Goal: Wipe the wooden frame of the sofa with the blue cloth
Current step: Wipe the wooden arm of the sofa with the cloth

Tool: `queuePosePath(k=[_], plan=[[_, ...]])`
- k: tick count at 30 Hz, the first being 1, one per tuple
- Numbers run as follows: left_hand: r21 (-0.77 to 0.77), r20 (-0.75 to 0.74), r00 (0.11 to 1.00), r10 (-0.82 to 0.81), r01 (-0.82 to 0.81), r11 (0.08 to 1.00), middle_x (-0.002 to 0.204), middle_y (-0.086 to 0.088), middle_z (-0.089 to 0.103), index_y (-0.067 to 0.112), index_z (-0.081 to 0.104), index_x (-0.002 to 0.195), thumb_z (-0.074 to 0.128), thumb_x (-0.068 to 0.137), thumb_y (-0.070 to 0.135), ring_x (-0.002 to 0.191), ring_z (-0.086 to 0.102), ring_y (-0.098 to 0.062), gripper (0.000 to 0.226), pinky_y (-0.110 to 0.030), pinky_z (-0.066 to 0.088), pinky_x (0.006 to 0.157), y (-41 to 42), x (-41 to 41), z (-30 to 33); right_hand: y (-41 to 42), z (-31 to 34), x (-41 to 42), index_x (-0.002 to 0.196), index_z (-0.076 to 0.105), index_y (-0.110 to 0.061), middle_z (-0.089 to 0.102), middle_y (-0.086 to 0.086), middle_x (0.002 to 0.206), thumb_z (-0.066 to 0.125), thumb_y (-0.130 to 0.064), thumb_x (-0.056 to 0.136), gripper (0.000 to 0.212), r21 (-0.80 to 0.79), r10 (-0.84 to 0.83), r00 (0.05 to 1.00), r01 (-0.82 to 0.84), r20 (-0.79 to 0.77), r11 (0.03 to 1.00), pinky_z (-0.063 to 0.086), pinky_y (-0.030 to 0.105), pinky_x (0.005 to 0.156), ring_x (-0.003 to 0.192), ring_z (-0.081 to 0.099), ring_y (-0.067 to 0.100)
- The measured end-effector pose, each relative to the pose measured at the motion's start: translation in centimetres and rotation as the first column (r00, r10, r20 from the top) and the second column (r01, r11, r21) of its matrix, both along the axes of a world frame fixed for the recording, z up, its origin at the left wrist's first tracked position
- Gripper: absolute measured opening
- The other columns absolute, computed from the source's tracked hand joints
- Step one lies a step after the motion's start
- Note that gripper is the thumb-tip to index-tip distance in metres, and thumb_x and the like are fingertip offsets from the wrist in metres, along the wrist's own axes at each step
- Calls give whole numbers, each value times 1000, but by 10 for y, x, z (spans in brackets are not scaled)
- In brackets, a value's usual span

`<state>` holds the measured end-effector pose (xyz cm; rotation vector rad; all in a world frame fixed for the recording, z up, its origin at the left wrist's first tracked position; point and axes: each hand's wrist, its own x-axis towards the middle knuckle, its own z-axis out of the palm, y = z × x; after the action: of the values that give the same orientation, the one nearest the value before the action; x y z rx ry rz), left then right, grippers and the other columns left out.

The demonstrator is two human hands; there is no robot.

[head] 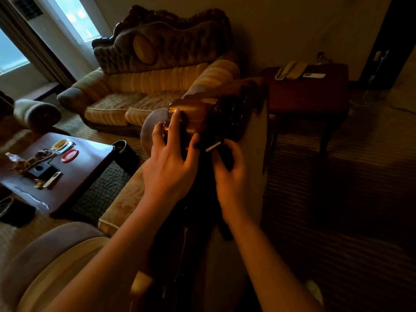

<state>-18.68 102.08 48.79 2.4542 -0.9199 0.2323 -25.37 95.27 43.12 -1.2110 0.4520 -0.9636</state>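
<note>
The left hand [167, 170] rests its spread fingers on the glossy wooden frame [191, 119] at the sofa arm's front end, while the right hand [227, 167] grips the dark, limp blue cloth [221, 154], best bunched in the palm against the slick wood.

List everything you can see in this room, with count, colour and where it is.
sofa: one, gold striped with dark carved back, far left centre
wooden frame: one, glossy brown, armrest end at centre
cloth: one, dark in this light, under the right hand
coffee table: one, dark red-brown, left, with small items on it
red dish: one, on the coffee table
side table: one, dark red, right of the sofa
phone: one, cream, on the side table
window: bright, top left
left hand: rests on the wooden frame
right hand: grips the cloth
</note>
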Motion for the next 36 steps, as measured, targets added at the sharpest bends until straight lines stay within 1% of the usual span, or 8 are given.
queuePosePath(k=[3, 9, 17, 23, 25, 29, 33, 36], plan=[[-11, -11, 1000, 1, -1, 1000, 157, 3, 9, 46, 4, 146, 25, 89, 65, 137, 31, -23, 64, -38, 35, 87, 0, 0, 0, -5, 4, 3, 98, 52, -43, 57, -4, 113, 57, -19, 92, 25, -74, -13, 999, 15, 31, 997, 48, 21, 89, 105, 56, 5], [-11, 1, 1000, 15, -15, 1000, 157, 1, 9, 45, 4, 147, 26, 94, 60, 138, 31, -24, 59, -37, 32, 84, 0, -2, 1, -33, -9, 4, 106, 58, -27, 62, -4, 100, 55, -15, 93, 17, 126, 54, 995, -43, -84, 991, 50, 21, 73, 90, 62, 9], [-11, -20, 1000, 9, -9, 1000, 157, 3, 10, 47, 4, 146, 20, 83, 60, 136, 33, -23, 66, -34, 34, 82, 1, 1, 0, -14, 10, -2, 85, 57, -37, 60, -3, 98, 59, -22, 91, 17, -168, 17, 1000, -17, -2, 986, 44, 9, 77, 90, 57, -1], [-5, 5, 1000, 6, -6, 1000, 156, 2, 10, 44, 4, 147, 19, 88, 65, 137, 32, -22, 64, -34, 32, 82, -1, 1, -2, -34, -11, 2, 108, 61, -20, 62, 3, 101, 54, -22, 94, 16, 169, 108, 989, -90, -99, 981, 49, 15, 67, 82, 60, 10], [6, -2, 1000, 16, -16, 1000, 155, 3, 12, 44, 7, 146, 18, 85, 64, 134, 35, -22, 65, -32, 31, 80, 0, 2, -2, -16, 8, 5, 94, 57, -33, 59, -1, 101, 59, -34, 88, 7, -32, 9, 999, -10, -38, 999, 48, 18, 77, 88, 58, 4], [21, -5, 999, 41, -41, 999, 152, -3, 21, 36, 18, 145, 25, 93, 58, 134, 36, -27, 57, -31, 28, 77, 0, 3, -3, -20, 40, 25, 86, 53, -22, 54, -2, 88, 59, -27, 90, 9, -331, -212, 974, 227, 83, 916, 39, 9, 75, 82, 51, -1], [-2, 2, 1000, 11, -11, 1000, 156, 1, 12, 45, 5, 147, 18, 84, 65, 134, 36, -24, 66, -33, 33, 81, 0, 2, -3, -69, 31, 49, 111, 56, -10, 54, -3, 99, 49, -17, 97, 17, 1, -223, 973, 223, -65, 975, 40, 22, 85, 106, 56, 24], [-5, 4, 1000, 10, -10, 1000, 156, 1, 12, 46, 4, 146, 17, 85, 65, 133, 38, -23, 66, -32, 33, 82, 0, 2, -3, -67, 27, 47, 121, 53, -10, 55, 3, 111, 46, -12, 97, 25, 1, -223, 963, 226, -152, 974, 39, 26, 92, 113, 53, 24]])
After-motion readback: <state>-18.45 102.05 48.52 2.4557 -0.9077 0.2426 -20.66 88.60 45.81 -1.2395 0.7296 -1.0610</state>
